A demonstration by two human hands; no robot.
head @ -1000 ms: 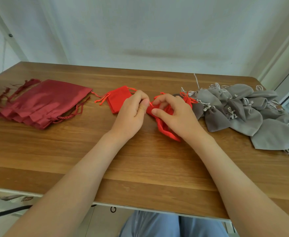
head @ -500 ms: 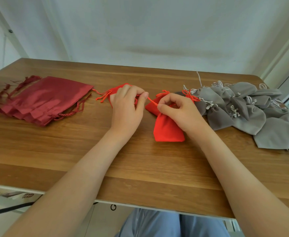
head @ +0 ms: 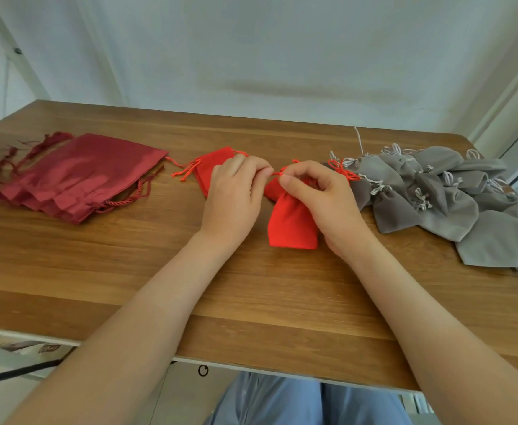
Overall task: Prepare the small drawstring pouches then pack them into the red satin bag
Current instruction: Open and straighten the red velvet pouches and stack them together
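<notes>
Head view: the left hand (head: 236, 194) has closed back in on the right hand (head: 328, 204); both pairs of fingers (head: 285, 180) pinch the cord (head: 277, 174) at the mouth of the red pouch (head: 291, 225). The pull looks finished, so tying probably follows. The red satin bag (head: 79, 179) lies at nine o'clock.

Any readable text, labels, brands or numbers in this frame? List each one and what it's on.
Nothing in the head view can be read.
The red satin bags, red pouch, grey pouches and table carry no print, tags or logos that show.
The item under the table, at its near-left edge, has dark marks that are too small and blurred to read.
</notes>
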